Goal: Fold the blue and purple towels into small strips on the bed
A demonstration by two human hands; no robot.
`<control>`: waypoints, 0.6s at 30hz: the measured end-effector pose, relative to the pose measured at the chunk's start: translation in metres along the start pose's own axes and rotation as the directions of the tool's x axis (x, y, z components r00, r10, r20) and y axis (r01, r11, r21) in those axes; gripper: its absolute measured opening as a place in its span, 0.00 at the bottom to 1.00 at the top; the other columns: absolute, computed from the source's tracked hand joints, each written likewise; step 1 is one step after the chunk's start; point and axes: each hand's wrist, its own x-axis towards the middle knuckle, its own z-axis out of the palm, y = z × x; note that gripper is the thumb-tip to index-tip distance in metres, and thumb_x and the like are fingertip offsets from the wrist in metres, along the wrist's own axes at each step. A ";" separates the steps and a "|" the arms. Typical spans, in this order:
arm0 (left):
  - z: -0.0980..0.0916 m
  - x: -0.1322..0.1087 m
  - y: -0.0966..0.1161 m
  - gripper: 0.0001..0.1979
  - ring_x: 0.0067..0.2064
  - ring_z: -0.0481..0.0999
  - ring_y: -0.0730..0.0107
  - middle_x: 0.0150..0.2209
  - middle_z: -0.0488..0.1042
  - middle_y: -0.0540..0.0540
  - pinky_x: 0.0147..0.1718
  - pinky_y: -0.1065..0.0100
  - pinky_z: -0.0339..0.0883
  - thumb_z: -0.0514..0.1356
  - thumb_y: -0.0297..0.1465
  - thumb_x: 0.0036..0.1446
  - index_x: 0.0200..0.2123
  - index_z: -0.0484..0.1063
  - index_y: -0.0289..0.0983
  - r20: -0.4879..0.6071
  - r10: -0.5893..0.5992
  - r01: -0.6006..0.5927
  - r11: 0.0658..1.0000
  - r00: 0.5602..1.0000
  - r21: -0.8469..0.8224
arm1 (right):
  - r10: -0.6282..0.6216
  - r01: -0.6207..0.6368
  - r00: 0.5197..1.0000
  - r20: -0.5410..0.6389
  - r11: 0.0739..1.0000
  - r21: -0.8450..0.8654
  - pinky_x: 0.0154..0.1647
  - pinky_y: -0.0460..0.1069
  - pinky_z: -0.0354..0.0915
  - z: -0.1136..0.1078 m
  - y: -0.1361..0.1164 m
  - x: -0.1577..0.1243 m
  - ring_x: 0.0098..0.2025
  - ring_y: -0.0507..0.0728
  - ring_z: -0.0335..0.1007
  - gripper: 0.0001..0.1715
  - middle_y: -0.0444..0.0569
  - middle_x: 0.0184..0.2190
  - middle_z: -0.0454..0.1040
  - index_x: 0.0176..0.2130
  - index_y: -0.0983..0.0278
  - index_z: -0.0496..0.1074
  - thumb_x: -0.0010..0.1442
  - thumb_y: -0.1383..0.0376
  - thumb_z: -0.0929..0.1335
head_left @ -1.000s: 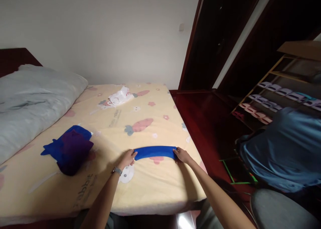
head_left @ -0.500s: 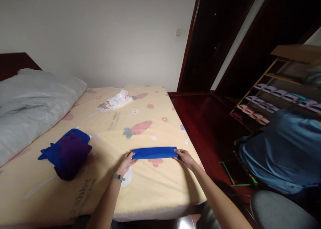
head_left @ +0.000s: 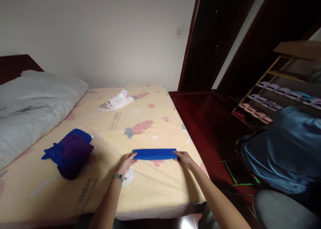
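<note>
A blue cloth folded into a long flat strip (head_left: 155, 154) lies crosswise near the front right part of the bed. My left hand (head_left: 128, 162) pinches its left end, thumb on top. At the other end my right hand (head_left: 184, 158) grips the cloth the same way. The fingers under the strip are partly hidden. To the left rests a crumpled heap of blue and purple cloth (head_left: 72, 152), apart from both hands.
The bed (head_left: 150, 188) has a yellow sheet with carrots and flowers. A white plastic bag (head_left: 120, 99) lies farther back, a grey quilt (head_left: 37, 101) at left. Right of the bed stand a shoe rack (head_left: 262, 88), a blue cover (head_left: 283, 148) and a grey stool (head_left: 283, 209).
The view has shifted slightly. Both hands still hold the ends of the blue strip, which looks a little straighter and marginally shorter between them.
</note>
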 end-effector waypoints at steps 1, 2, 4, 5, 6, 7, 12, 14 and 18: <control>0.000 -0.002 0.001 0.13 0.41 0.82 0.60 0.38 0.81 0.42 0.44 0.63 0.77 0.71 0.35 0.48 0.35 0.76 0.35 0.005 0.005 -0.005 1.000 1.000 -0.017 | -0.003 0.003 1.000 0.020 1.000 0.017 0.41 0.49 0.77 -0.001 -0.002 -0.003 0.33 0.56 0.77 0.16 0.47 0.26 0.74 0.26 0.64 0.71 0.52 0.58 0.76; 0.000 -0.003 0.001 0.13 0.41 0.82 0.61 0.38 0.81 0.42 0.44 0.63 0.77 0.71 0.35 0.48 0.34 0.76 0.35 0.009 0.009 -0.009 1.000 1.000 -0.030 | -0.004 0.002 0.999 0.044 0.999 0.040 0.42 0.49 0.77 -0.002 -0.003 -0.007 0.35 0.57 0.77 0.15 0.48 0.27 0.75 0.27 0.65 0.72 0.52 0.58 0.76; 0.001 -0.007 0.000 0.14 0.39 0.82 0.63 0.36 0.81 0.42 0.45 0.63 0.77 0.72 0.36 0.47 0.33 0.75 0.34 0.018 0.018 -0.017 0.999 1.000 -0.047 | 0.003 -0.012 0.995 0.096 0.995 0.096 0.44 0.49 0.77 -0.004 -0.006 -0.015 0.38 0.58 0.78 0.15 0.50 0.29 0.76 0.28 0.66 0.73 0.53 0.58 0.76; 0.002 -0.010 -0.001 0.15 0.38 0.82 0.64 0.34 0.81 0.43 0.45 0.63 0.77 0.73 0.36 0.46 0.31 0.75 0.34 0.024 0.022 -0.021 0.998 0.999 -0.052 | 0.010 -0.025 0.993 0.117 0.992 0.126 0.45 0.49 0.77 -0.006 -0.007 -0.019 0.38 0.58 0.78 0.16 0.50 0.30 0.77 0.29 0.67 0.73 0.52 0.59 0.77; 0.003 -0.012 -0.002 0.16 0.37 0.82 0.65 0.33 0.80 0.43 0.44 0.64 0.77 0.73 0.37 0.44 0.30 0.74 0.34 0.032 0.028 -0.026 0.998 0.999 -0.055 | 0.021 -0.041 0.991 0.131 0.987 0.154 0.46 0.48 0.77 -0.008 -0.007 -0.024 0.38 0.57 0.78 0.16 0.51 0.30 0.77 0.30 0.67 0.73 0.52 0.59 0.78; 0.004 -0.015 -0.002 0.17 0.36 0.81 0.65 0.32 0.80 0.44 0.44 0.64 0.77 0.74 0.38 0.43 0.28 0.73 0.33 0.041 0.034 -0.031 0.998 0.999 -0.056 | 0.034 -0.057 0.990 0.135 0.983 0.175 0.46 0.48 0.77 -0.010 -0.007 -0.028 0.38 0.57 0.79 0.17 0.51 0.30 0.77 0.30 0.68 0.73 0.51 0.60 0.78; 0.006 -0.032 -0.004 0.21 0.39 0.81 0.64 0.36 0.79 0.43 0.43 0.63 0.77 0.75 0.41 0.39 0.30 0.73 0.35 0.071 0.083 -0.080 0.996 0.994 -0.043 | 0.075 -0.105 0.990 0.123 0.960 0.258 0.44 0.46 0.77 -0.028 0.001 -0.046 0.39 0.57 0.79 0.17 0.52 0.32 0.79 0.34 0.70 0.74 0.50 0.62 0.79; 0.007 -0.037 -0.007 0.22 0.39 0.81 0.63 0.37 0.79 0.43 0.43 0.63 0.76 0.74 0.43 0.39 0.30 0.73 0.35 0.068 0.107 -0.107 0.994 0.992 -0.006 | 0.079 -0.113 0.988 0.130 0.953 0.280 0.46 0.47 0.77 -0.034 0.007 -0.052 0.40 0.57 0.79 0.17 0.52 0.33 0.79 0.35 0.70 0.74 0.50 0.63 0.79; 0.011 -0.043 -0.018 0.23 0.35 0.80 0.61 0.29 0.77 0.44 0.33 0.65 0.76 0.72 0.47 0.40 0.28 0.73 0.33 0.014 0.155 -0.155 0.975 0.988 0.158 | 0.101 -0.142 0.983 0.152 0.947 0.288 0.50 0.49 0.76 -0.036 0.023 -0.062 0.40 0.58 0.79 0.17 0.51 0.32 0.78 0.33 0.70 0.73 0.49 0.65 0.80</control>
